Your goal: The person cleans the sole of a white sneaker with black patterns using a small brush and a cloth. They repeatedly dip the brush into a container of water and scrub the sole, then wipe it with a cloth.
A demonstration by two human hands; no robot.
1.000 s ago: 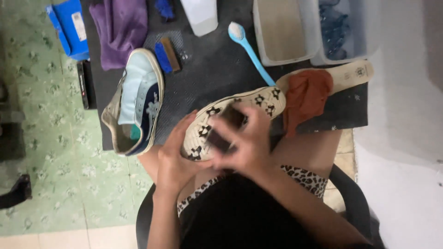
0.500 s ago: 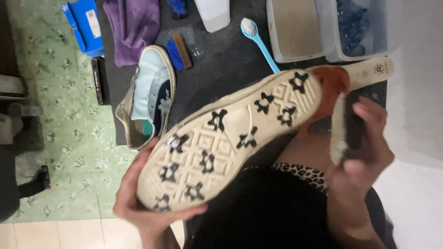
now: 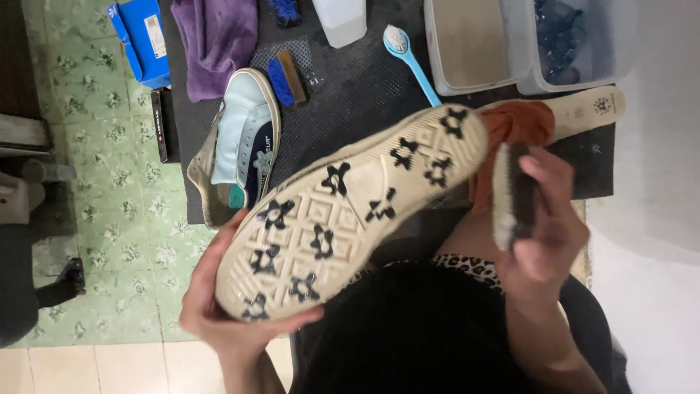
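My left hand grips the toe end of a sneaker, turned sole up; the sole is cream with black star marks. My right hand holds a dark scrub brush with pale bristles, just off the heel end of the sole, apart from it. An orange cloth lies behind the heel. The second sneaker, white and navy, lies on the black mat.
On the mat are a purple cloth, a small blue brush, a light-blue long-handled brush, a white bottle, two clear tubs and an insole. A blue box lies on the green tiled floor.
The sneaker was lifted and turned sole up toward me. My right hand came off the sole and moved right with the brush.
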